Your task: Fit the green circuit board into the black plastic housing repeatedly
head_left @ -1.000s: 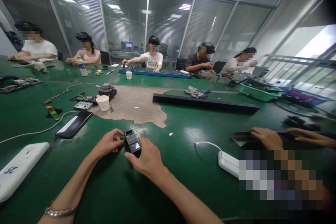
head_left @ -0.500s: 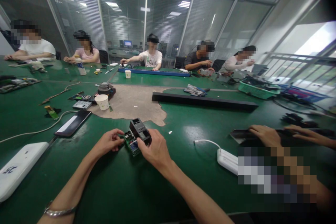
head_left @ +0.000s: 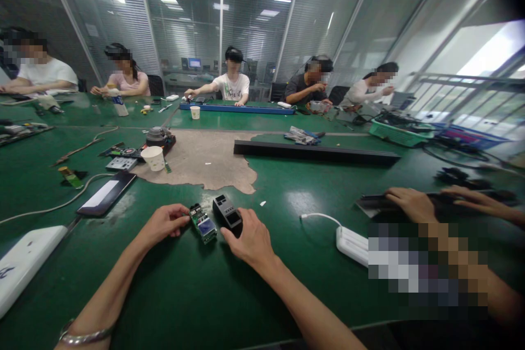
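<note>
In the head view, the circuit board (head_left: 204, 225) lies on the green bench (head_left: 180, 301). At its left edge are the left hand's (head_left: 166, 222) bent fingers; whether they pinch it, I cannot tell. Just right of the board, the right hand (head_left: 251, 238) holds the boxy black cover (head_left: 226, 212) between thumb and fingers. The board has a bluish screen.
</note>
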Demonstrator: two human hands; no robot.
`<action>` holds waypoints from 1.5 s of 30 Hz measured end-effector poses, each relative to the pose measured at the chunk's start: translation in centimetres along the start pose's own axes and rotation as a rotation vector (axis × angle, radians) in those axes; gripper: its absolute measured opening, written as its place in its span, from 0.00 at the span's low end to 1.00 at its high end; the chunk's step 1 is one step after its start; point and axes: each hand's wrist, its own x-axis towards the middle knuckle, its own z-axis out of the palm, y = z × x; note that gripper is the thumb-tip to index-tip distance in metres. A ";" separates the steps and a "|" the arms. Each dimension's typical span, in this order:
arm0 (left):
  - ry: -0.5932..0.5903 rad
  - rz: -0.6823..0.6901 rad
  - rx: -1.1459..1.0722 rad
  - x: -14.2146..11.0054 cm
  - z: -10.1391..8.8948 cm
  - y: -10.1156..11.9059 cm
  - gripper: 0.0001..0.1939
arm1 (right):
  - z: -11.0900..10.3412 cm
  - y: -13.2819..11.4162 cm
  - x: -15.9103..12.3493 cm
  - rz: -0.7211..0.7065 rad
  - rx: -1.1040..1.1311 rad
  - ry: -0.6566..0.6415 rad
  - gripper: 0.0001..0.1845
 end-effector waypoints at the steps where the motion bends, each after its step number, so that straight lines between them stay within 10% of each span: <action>1: -0.003 0.003 -0.002 0.0 0.0 0.0 0.19 | 0.0 0.1 -0.1 -0.003 0.009 0.006 0.29; 12: 0.013 0.011 -0.022 0.2 0.1 -0.6 0.17 | -0.9 -1.4 0.7 -0.069 0.186 0.055 0.11; 22: 0.032 0.047 -0.041 0.1 0.1 -0.8 0.18 | -1.4 -6.3 1.2 -0.150 0.163 0.037 0.12; 45: -0.038 0.062 -0.064 -0.4 -0.5 -1.0 0.20 | 0.7 -6.0 -0.7 -0.172 -0.081 -0.136 0.28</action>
